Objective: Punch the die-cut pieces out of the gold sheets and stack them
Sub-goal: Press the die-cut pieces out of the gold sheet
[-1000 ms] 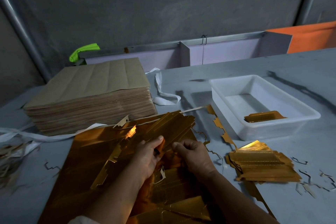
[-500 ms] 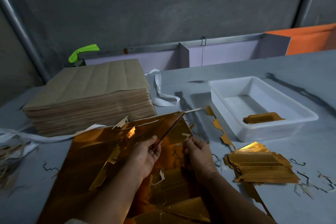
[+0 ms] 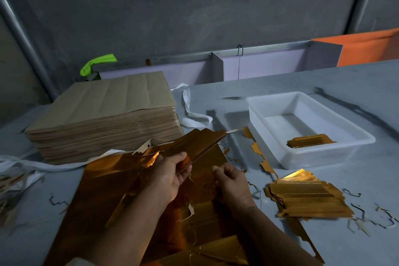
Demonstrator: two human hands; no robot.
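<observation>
One grey desk [image 3: 356, 86] is standing before a grey wall [image 3: 194, 6], carrying a shiny gold sheet [image 3: 112, 179]; left fingers [image 3: 180, 155] are gripping punched pieces [image 3: 200, 142], right fingers [image 3: 218, 168] are curling, grasp unclear.

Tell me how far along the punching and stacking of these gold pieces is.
Done: a pile of punched pieces lies on the table by the white tray, with a small stack inside it. In hand: the left hand grips a bundle of pieces; the right hand is down at the gold sheet. Left: that sheet shows unpunched shapes, and the tall brown stack may be more sheets.
</observation>
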